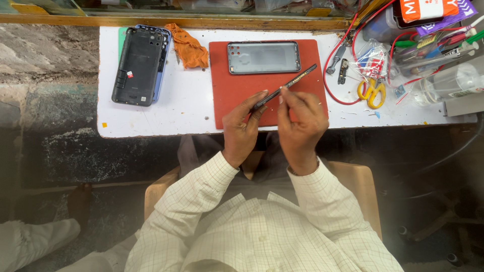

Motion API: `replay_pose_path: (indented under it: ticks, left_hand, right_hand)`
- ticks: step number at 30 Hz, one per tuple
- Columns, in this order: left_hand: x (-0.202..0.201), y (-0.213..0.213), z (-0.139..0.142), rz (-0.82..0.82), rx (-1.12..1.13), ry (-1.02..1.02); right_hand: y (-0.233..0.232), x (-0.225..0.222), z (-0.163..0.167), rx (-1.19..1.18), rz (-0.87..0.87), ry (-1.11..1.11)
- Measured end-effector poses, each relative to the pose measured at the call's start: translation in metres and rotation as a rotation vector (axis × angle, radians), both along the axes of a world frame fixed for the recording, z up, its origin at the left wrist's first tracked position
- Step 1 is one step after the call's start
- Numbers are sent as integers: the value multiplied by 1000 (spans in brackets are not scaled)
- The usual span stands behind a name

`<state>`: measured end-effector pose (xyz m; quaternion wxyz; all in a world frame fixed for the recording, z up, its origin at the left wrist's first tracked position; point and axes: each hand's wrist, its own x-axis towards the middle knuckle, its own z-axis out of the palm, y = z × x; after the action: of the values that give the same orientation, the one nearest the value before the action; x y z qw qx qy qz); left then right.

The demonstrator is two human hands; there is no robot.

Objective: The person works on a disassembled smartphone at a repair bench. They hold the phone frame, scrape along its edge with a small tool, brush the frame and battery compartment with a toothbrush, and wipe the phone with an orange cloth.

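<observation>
Gripping a thin dark strip (285,87), left hand (243,126) and right hand (301,120) pinch it.

Slim dark strip (285,86), perhaps circuit board, tilted above mat

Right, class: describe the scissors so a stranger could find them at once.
Start at the white table and go right of the red mat. The scissors lie by a looping red wire, amid small tools; their yellow handles set them apart.

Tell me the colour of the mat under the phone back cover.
Red: the mat lies on the white table, clearest in the head view.
</observation>
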<state>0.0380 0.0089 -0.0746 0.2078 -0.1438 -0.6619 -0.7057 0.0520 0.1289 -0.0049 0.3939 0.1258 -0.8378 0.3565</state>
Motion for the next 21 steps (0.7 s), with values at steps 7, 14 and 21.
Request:
replay_pose_path:
  ticks: [7, 14, 21]
  left_hand:
    - [2, -5, 2, -21, 3, -65]
    - [-2, -6, 4, -30, 16, -58]
    - [-4, -5, 4, -23, 34, -79]
  right_hand:
    - [-27, 22, -1, -51, 96, -33]
    - [-14, 20, 5, -252, 106, -60]
    - [23, -10, -1, -224, 54, -76]
